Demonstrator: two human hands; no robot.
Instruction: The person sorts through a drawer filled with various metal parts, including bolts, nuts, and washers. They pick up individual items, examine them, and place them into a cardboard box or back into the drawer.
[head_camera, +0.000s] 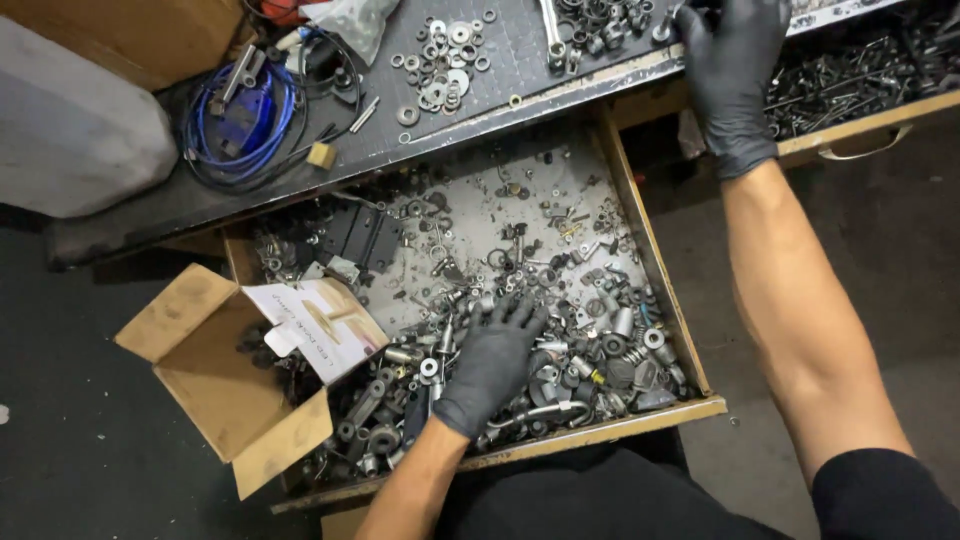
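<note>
Open wooden drawer (655, 262) pulled out under the bench (330, 150), floor part bare, the rest covered in loose metal hardware (600, 345): nuts, bushings, sleeves, small cylinders, bolts, thickest toward the near right corner. Black flat parts (365, 235) lie at the drawer's far left. Open cardboard box (215, 375) sits tilted at the drawer's left edge, flaps spread, dark small parts inside, a white printed sheet (320, 325) lying over its right side.

Left hand (490, 360), black glove, palm down, fingers spread, resting flat on the hardware pile at the near middle of the drawer; not closed on anything, forearm coming in from the bottom edge. Right hand (732, 80), black glove, arm stretched forward and bare to the elbow, palm down over the bench's front edge, fingers draped onto the bench top; whether it holds anything I cannot tell, fingertips run out of frame.

On the bench: cluster of washers (445, 60), a wrench (551, 30) beside more nuts, a coil of blue cable (240, 120), a small wooden block (321, 154). Second drawer (860, 120) at the far right, open, full of dark screws and bolts.
</note>
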